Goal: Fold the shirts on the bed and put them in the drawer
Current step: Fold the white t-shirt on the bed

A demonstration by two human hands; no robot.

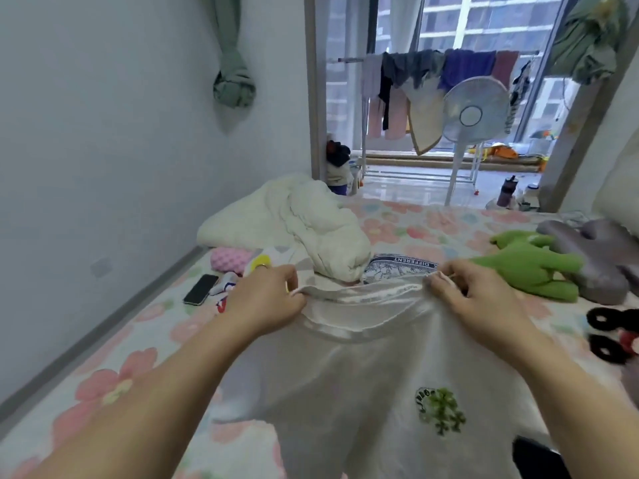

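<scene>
White shirt (345, 392): spread over the bed (114, 368) right in front of you, with its collar at the far end and a green print on its chest.
Left hand (266, 299): your curled fingers pinched the white shirt's edge just left of its collar.
Right hand (480, 299): you pinched the edge just right of the collar the same way.
Printed shirt (397, 267): lay just beyond the white shirt's collar, partly under the cream quilt (297, 226).
Green plush toy (532, 267): beyond and to the right of the white shirt.
Phone (201, 289): to the left of the white shirt.
</scene>
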